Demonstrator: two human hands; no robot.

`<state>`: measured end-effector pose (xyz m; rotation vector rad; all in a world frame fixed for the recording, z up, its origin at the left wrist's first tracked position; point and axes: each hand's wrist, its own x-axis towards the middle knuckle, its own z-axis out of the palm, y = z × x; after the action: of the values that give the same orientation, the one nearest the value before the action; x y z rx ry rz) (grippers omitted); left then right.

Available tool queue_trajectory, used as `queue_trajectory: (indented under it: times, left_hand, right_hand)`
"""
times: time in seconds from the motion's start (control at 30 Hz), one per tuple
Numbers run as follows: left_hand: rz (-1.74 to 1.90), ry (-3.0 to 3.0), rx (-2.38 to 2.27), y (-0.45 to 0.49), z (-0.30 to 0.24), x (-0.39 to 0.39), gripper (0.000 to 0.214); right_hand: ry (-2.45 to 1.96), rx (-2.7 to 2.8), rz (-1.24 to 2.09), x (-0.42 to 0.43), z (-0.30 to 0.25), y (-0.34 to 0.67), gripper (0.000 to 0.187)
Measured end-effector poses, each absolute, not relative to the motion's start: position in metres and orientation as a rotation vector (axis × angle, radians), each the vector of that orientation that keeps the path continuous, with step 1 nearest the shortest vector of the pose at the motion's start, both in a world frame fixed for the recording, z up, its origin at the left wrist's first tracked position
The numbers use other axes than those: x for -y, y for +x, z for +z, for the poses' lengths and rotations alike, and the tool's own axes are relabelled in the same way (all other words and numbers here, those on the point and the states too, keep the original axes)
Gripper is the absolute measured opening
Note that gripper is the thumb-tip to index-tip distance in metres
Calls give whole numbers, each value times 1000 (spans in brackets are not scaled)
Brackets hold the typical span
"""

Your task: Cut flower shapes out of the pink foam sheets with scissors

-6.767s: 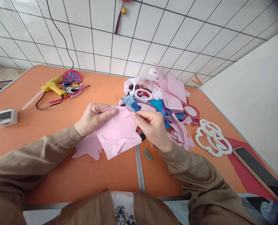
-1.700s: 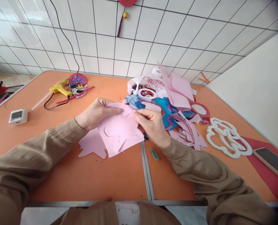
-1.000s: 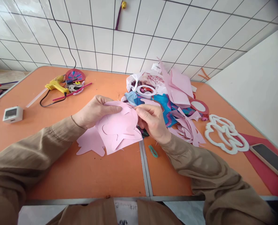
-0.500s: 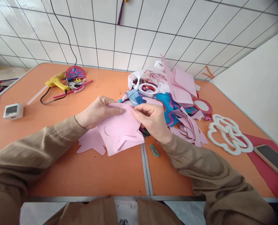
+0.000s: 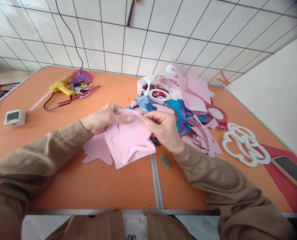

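Observation:
Between my hands is a pink foam sheet [image 5: 124,138], with a cut shape of the same pink lying over it. My left hand [image 5: 105,118] grips its upper left edge, thumb on top and fingers behind. At the upper right edge my right hand [image 5: 163,128] pinches it between thumb and forefinger; whether something tiny sits in that pinch I cannot tell. Thin curved lines show on the pink surface. Another pink cutout [image 5: 97,151] with a wavy edge rests on the table under my left wrist. A small green clip-like piece [image 5: 165,161] lies below my right hand.
A yellow glue gun [image 5: 62,86] with a cable lies at the back left, near a small white box [image 5: 15,117]. Pink scraps [image 5: 203,136], folded pink sheets [image 5: 195,90] and blue fabric [image 5: 180,113] are heaped beyond my right hand. White cloud-shaped outlines [image 5: 246,143] and a phone [image 5: 291,171] are at right.
Both hands keep the same hold on the pink foam sheet. The sheet's lower edge has tilted slightly, and its lower right corner has moved a little to the right.

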<state>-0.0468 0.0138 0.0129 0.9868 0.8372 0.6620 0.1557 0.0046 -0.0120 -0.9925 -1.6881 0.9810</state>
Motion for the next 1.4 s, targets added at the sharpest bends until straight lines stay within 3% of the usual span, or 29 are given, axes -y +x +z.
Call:
queue_trajectory:
  times: [0.13, 0.47, 0.73, 0.93, 1.13, 1.4]
  left_hand:
    - [641, 966, -818, -48, 12, -15, 32]
    - [731, 1065, -953, -45, 7, -16, 21]
    - [729, 1091, -946, -44, 5, -18, 11]
    - [724, 1092, -939, -46, 1, -18, 10]
    - [726, 1100, -916, -45, -1, -19, 8]
    - [689, 1046, -950, -44, -8, -20, 13]
  right_hand:
    - [-990, 1677, 1018, -4, -12, 156, 14]
    - [-1018, 1620, 1045, -7, -21, 153, 16]
    - [-1023, 1577, 1276, -10, -26, 157, 19]
    - [-942, 1438, 1454, -14, -32, 158, 40]
    - [-996, 1476, 1400, -16, -35, 159, 44]
    - [-1049, 1669, 1328, -16, -33, 161, 26]
